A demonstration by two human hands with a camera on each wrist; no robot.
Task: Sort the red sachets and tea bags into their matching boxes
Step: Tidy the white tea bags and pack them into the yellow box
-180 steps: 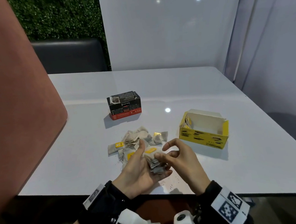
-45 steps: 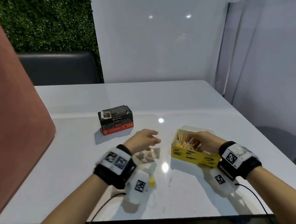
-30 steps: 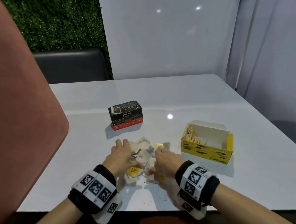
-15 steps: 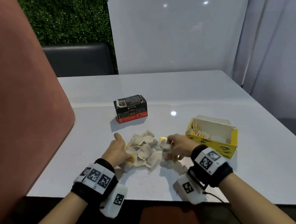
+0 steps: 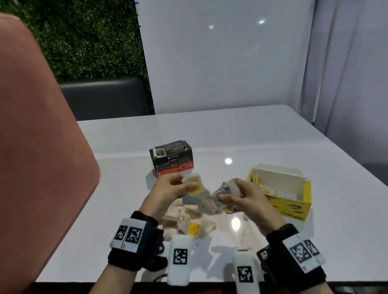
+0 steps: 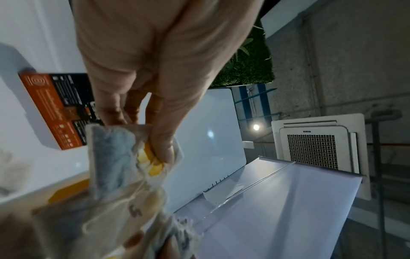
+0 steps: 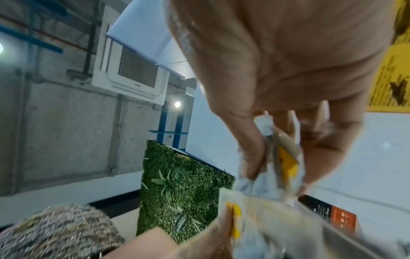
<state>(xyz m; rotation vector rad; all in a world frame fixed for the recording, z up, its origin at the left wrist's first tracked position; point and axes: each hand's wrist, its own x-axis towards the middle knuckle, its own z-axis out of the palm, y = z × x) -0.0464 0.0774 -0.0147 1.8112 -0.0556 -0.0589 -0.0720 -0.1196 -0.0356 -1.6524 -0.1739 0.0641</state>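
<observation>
At nine o'clock of the pile, the left hand (image 5: 166, 193) is hovering above the table (image 5: 336, 204), its grip clamped on a small bunch of tea bags (image 5: 193, 189), thumb pressing a yellow tag against the paper. The black and red box (image 5: 172, 160) is standing at twelve o'clock, behind both hands and well apart from them. Below the hands, the loose pile of tea bags (image 5: 188, 223) is lying on the table at six o'clock. The right hand (image 5: 240, 197) is working at three o'clock of the pile, its grip pinched on a second clump of tea bags (image 5: 225, 188), and strings seem to be tying the two clumps together. The yellow box (image 5: 288, 205) is sitting open just beside that hand, further toward three o'clock, already holding some tea bags. The step appears to be untangling a handful; next, the separated bags likely need carrying toward three o'clock and dropping into the yellow box.
</observation>
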